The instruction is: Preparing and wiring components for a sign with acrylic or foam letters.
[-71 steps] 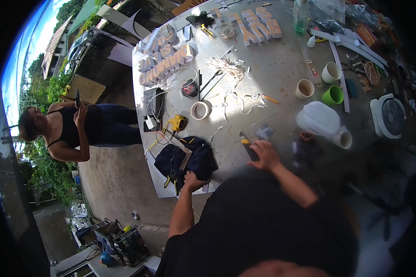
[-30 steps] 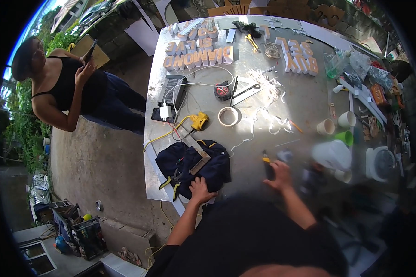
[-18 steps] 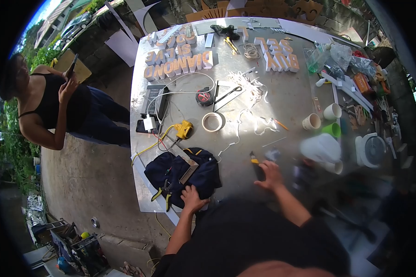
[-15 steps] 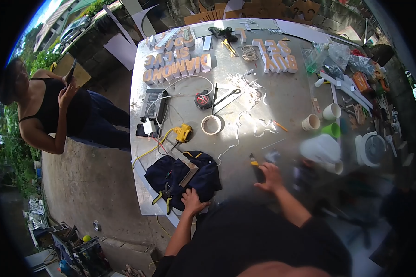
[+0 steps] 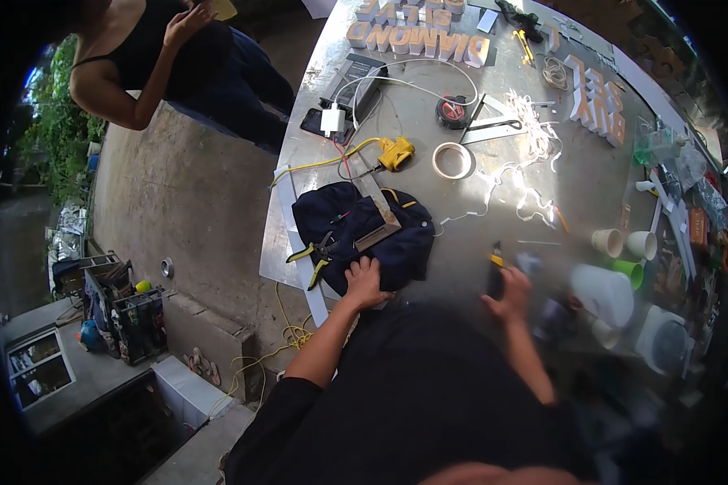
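My left hand (image 5: 367, 283) rests with fingers spread on the front edge of a bunched dark blue cloth (image 5: 408, 263), which looks like a garment. An angled metal bar (image 5: 378, 222) lies on the cloth, with yellow-handled wire strippers (image 5: 319, 257) at its left side. Farther right, my right hand (image 5: 510, 295) is low over the tabletop, its thumb apart from the fingers. A black-and-yellow utility knife (image 5: 496, 263) lies beside its fingers and thumb; whether they touch it, I cannot tell.
The metal table (image 5: 429, 97) carries a tape roll (image 5: 451, 162), a tape measure (image 5: 455, 111), a yellow tool (image 5: 396, 152), a white charger (image 5: 332, 120) and block letters (image 5: 416, 38). Cups (image 5: 641, 245) and a blurred translucent container (image 5: 603, 295) stand right. A person (image 5: 178, 65) stands at the far left.
The view has turned and shifted, so the table appears rotated clockwise, with more floor showing at left. Both hands keep about the same places beside the cloth and the utility knife.
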A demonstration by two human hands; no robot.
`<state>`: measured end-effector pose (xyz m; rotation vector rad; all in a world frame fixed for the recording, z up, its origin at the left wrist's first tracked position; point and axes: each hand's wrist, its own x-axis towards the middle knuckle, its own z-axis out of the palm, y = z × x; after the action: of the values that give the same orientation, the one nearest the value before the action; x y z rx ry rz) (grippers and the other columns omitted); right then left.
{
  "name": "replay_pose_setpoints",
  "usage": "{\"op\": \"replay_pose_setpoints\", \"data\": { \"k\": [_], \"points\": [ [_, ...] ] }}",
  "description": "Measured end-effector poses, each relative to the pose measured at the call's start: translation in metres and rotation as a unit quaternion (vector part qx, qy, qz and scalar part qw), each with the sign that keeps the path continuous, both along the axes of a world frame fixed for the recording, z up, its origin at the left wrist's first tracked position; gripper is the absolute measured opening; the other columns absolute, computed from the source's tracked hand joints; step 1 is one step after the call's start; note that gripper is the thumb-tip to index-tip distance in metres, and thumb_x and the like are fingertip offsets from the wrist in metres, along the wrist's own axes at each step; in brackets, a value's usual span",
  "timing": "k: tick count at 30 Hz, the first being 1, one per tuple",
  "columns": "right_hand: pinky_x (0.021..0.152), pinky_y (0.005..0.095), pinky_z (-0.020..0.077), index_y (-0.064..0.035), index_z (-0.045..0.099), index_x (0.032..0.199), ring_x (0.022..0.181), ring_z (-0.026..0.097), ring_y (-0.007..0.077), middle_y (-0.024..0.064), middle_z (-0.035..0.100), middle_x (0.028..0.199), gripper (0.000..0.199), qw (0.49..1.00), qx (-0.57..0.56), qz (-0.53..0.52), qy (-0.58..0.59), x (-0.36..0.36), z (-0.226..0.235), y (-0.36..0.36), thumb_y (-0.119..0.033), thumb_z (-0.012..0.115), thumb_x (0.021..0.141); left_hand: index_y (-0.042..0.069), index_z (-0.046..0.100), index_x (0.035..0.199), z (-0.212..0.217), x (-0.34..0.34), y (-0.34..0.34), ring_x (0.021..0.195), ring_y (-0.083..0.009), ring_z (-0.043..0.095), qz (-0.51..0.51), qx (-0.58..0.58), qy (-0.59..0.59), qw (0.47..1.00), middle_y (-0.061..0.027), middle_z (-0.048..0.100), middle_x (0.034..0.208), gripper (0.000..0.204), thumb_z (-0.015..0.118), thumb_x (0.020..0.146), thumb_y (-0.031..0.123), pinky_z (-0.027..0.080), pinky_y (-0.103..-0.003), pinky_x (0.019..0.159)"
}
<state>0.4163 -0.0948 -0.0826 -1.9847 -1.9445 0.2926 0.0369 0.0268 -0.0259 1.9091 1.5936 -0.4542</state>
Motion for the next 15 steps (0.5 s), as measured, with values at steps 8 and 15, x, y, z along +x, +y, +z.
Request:
{"op": "replay_pose_setpoints", "data": {
  "k": [8,15],
  "points": [
    [0.109,0.0492,0.0321,-0.0054,0.050,0.136,0.128,0.044,0.0364,0.0153,0.049,0.136,0.089,0.999,0.022,0.027,-0.001,-0.0032,-0.0065,0.0033,-0.078,0.052,0.084,0.006,0.049,0.128,0.0020,-0.0042,-0.0033,0.118,-0.0383,0.045,0.027,-0.003,-0.033,0.999,-0.0162,0.047,0.125,0.088,0.091,0.057,0.036,0.037,-0.051,0.095],
    [0.111,0.0496,0.0307,-0.0040,0.049,0.137,0.130,0.042,0.0365,0.0151,0.049,0.137,0.089,0.999,0.029,0.031,0.007,-0.0002,-0.0072,0.0021,-0.077,0.051,0.086,0.007,0.051,0.127,0.0079,-0.0033,-0.0007,0.119,-0.0382,0.045,0.027,0.008,-0.064,0.998,-0.0157,0.048,0.124,0.084,0.090,0.058,0.032,0.036,-0.051,0.096]
  ]
}}
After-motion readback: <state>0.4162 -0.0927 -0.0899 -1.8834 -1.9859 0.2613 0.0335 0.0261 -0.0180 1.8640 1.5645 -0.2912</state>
